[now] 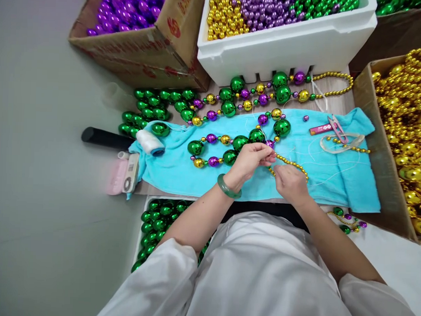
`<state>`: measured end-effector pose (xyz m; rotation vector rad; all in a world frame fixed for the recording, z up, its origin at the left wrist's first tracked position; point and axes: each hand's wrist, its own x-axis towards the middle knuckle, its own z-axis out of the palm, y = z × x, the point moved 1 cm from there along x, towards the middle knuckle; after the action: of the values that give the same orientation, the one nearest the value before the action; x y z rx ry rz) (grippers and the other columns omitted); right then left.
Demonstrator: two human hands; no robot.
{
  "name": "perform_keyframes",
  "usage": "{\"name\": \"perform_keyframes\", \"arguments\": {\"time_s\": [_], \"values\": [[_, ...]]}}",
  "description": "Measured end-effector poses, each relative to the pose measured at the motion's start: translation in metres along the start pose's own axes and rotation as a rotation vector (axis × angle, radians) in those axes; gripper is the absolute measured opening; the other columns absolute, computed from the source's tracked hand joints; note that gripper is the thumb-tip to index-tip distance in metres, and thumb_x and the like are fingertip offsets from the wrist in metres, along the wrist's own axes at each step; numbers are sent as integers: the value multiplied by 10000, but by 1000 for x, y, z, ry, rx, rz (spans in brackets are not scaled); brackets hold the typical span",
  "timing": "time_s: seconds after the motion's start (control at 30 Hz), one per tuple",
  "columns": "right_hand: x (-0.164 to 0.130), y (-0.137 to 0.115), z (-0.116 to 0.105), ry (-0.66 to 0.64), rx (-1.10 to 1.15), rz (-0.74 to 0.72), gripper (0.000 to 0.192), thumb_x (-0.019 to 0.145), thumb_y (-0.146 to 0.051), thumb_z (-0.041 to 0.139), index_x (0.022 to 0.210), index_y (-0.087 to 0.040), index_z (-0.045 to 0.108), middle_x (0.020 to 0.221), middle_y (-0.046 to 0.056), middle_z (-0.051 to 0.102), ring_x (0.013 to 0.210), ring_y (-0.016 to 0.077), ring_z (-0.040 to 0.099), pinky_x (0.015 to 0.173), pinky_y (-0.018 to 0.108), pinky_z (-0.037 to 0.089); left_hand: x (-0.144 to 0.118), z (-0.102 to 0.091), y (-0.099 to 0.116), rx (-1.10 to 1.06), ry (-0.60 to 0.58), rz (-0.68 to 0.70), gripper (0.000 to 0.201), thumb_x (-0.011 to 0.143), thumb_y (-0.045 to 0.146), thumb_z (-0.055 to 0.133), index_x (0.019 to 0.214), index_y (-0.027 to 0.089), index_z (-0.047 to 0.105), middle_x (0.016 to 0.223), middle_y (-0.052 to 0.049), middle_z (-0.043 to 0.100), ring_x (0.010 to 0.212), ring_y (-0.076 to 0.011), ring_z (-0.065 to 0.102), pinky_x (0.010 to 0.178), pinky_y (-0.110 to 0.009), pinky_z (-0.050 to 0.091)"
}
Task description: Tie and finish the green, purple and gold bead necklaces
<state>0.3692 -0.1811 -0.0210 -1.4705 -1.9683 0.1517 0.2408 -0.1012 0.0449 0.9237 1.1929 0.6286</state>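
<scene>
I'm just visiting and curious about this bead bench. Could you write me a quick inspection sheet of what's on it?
Surface: turquoise towel spread over the bench.
Job's things: strand of small gold beads between both hands; a string of large green, purple and gold beads lies on the towel.
Clutter: white thread spool, thread snips, pink device, black tube.
Grippers: left hand and right hand both pinch the gold strand; green bangle on the left wrist.
Cables: nothing seen; only loose white thread.
Surroundings: white foam box, cardboard box of purple beads, box of gold beads.
</scene>
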Motion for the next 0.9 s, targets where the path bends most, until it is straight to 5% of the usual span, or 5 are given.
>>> {"name": "perform_keyframes", "arguments": {"time_s": [0.13,0.27,0.43,0.6,0.9], "values": [[11,10,-13,19,95,25,166,903,-258,530,907,-166,668,812,83,686,786,226,585,731,359,442,-3,-5,-1,315,-82,167,144,808,238,606,721,134,654,706,-28,667,688,-126,636,678,-266,523],[35,25,-24,89,383,89,151,889,-216,541,966,-184,668,930,75,700,886,215,609,788,372,475,-10,-4,-4,966,-85,649,167,863,198,538,792,152,682,777,-47,673,763,-151,612,737,-296,499],[59,37,-22,-58,717,106,172,864,-214,568,965,-228,706,973,54,694,942,192,625,709,317,510,-18,1,-10,1512,-24,1125,253,905,120,400,877,134,650,828,-83,630,792,-173,571,706,-297,497],[70,40,-24,-154,790,84,209,860,-223,574,1006,-230,724,977,55,696,937,187,622,695,298,503,-15,-5,-14,1535,58,1316,244,917,115,396,978,121,632,833,-92,618,795,-180,576,716,-321,504],[82,38,-27,-260,804,108,279,823,-159,540,1031,-211,717,988,56,676,907,169,606,664,270,480,0,-22,-38,1365,51,1254,309,921,172,426,1139,175,646,1010,-138,684,935,-213,646,838,-395,549]]}}
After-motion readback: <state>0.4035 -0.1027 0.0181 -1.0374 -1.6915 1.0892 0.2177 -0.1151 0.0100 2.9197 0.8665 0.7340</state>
